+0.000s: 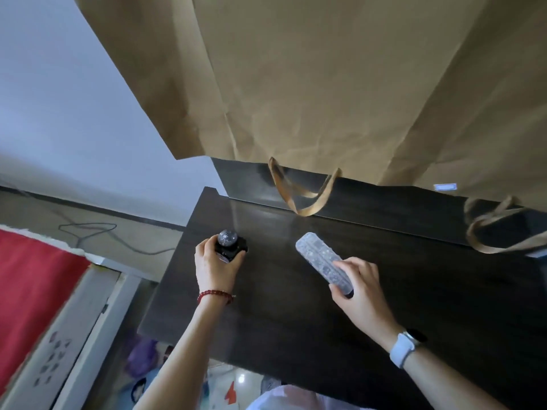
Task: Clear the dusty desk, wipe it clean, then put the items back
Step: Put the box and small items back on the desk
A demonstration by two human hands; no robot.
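Dark wood-grain desk top filling the lower middle, glare streaking its far side near a raised back ledge. Pale wall behind at left, grey cable trailing over the floor, red fabric lying at the left edge.

Large brown paper bags looming overhead, blocking most of the upper view, flat tan handles dangling toward the ledge.

Left hand, red bead bracelet circling the wrist, gripping a small black-based ornament with a glittery ball top near the desk's left edge, fingers curling round the base.

Right hand, white-strapped watch sitting on the wrist, gripping the near end of a long clear glittery case angling across mid-desk.
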